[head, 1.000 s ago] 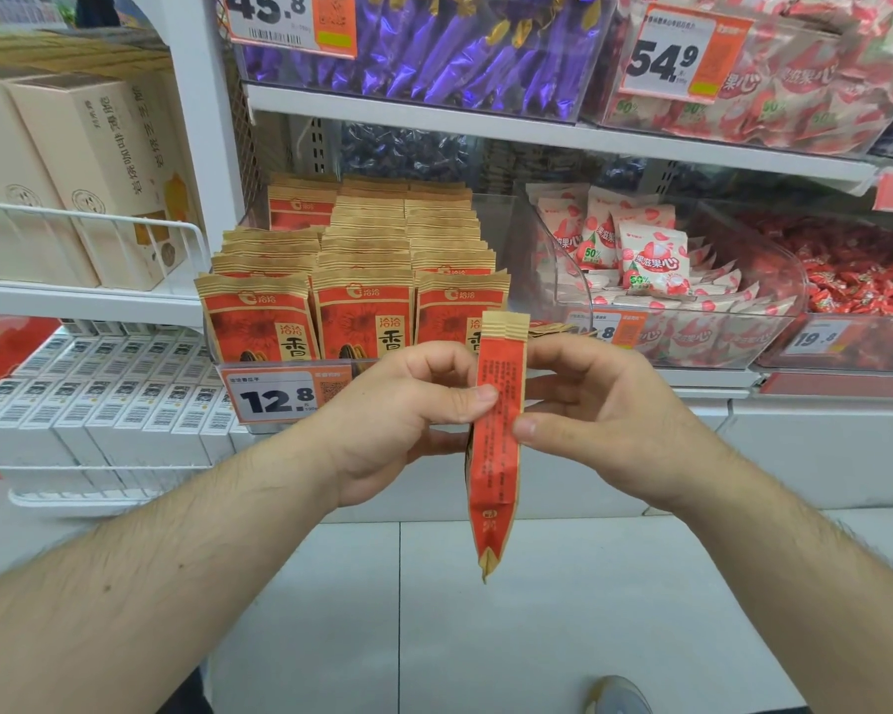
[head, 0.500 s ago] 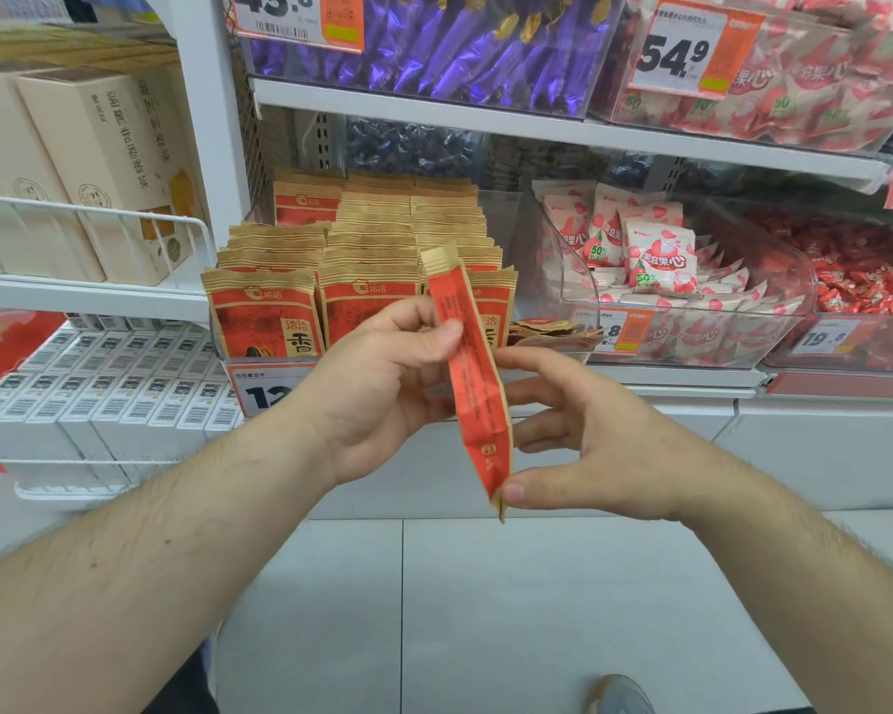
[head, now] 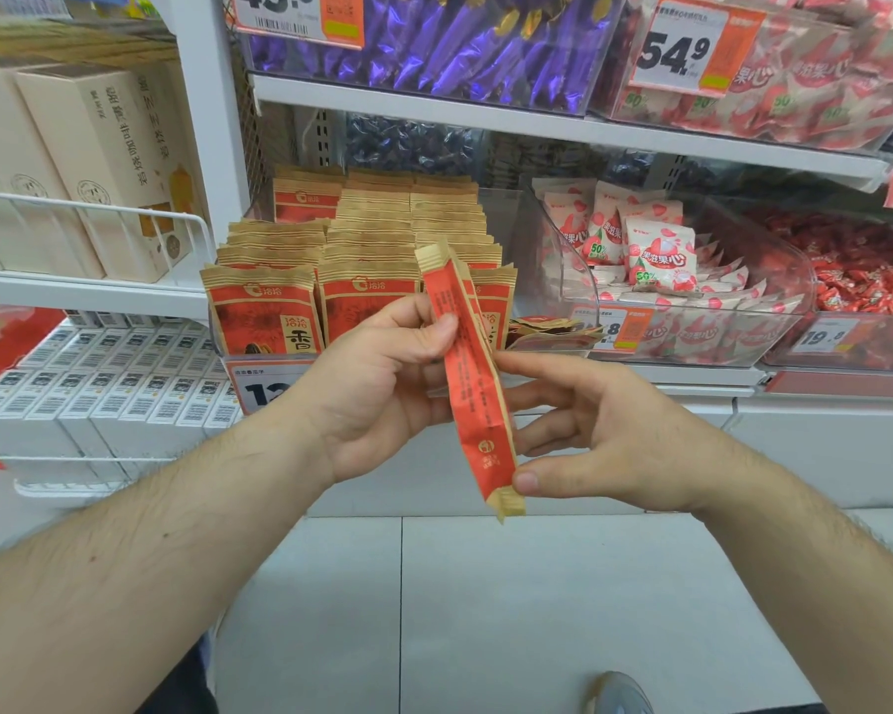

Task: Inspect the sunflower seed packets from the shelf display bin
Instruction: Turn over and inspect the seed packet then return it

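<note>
Mid-inspection, the left hand (head: 377, 383) pinches the sunflower seed packet (head: 473, 378) edge-on while the right hand (head: 609, 435) steadies its lower end with loosely spread fingers, so turning a printed face into view seems next.

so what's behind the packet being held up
Rows of matching sunflower seed packets upright in the display bin. The held packet and left hand cover the front-right ones.

A shop aisle, snack section.

White shelves (head: 537, 123) carry clear bins (head: 790, 347) of wrapped sweets, each fronted by a printed price tag (head: 689, 46) such as 54.9 and 19.8. Rows of identical seed packets (head: 264, 316) stand in one bin, boxed goods (head: 109, 162) fill a wire rack (head: 94, 213), and barcoded boxes (head: 125, 394), contents unclear, sit lower down above a tiled floor (head: 485, 610).
</note>
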The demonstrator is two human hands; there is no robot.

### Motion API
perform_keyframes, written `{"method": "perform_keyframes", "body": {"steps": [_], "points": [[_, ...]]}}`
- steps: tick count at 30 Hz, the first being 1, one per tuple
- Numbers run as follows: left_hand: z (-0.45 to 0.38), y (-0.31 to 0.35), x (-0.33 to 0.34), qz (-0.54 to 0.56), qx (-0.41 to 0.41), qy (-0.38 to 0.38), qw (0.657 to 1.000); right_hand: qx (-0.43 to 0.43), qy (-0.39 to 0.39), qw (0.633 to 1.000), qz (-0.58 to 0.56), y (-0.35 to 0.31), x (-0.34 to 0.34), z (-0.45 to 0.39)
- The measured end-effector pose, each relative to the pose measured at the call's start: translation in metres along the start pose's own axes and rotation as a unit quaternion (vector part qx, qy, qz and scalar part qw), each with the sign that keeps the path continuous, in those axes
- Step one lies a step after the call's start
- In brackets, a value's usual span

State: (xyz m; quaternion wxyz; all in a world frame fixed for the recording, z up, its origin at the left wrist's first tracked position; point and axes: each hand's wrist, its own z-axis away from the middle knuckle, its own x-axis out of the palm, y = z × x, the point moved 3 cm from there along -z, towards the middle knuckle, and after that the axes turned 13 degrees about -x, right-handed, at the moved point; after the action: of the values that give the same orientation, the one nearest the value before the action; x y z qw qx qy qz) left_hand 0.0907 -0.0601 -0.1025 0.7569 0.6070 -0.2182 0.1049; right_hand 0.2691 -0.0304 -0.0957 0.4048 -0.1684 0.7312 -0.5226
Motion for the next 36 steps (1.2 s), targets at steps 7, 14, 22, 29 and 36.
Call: {"method": "perform_keyframes", "body": {"steps": [7, 14, 22, 29, 36], "points": [[0.0, 0.001, 0.001, 0.016, 0.007, -0.004, 1.0, -0.013, 0.015, 0.998, 0.053, -0.004, 0.001, -0.001], [-0.001, 0.005, -0.006, 0.003, 0.02, 0.08, 0.997, -0.054, 0.097, 0.973, 0.205, -0.006, 0.0, -0.004], [0.003, 0.011, -0.004, -0.028, 0.055, 0.143, 0.988, -0.057, 0.142, 0.927, 0.342, -0.008, 0.007, -0.006], [0.004, 0.011, -0.006, -0.048, 0.063, 0.158, 0.984, -0.076, 0.153, 0.913, 0.37, -0.01, 0.016, -0.008], [0.002, 0.009, -0.012, -0.133, 0.067, 0.171, 0.974, -0.077, 0.308, 0.927, 0.198, -0.005, 0.004, -0.007]]}}
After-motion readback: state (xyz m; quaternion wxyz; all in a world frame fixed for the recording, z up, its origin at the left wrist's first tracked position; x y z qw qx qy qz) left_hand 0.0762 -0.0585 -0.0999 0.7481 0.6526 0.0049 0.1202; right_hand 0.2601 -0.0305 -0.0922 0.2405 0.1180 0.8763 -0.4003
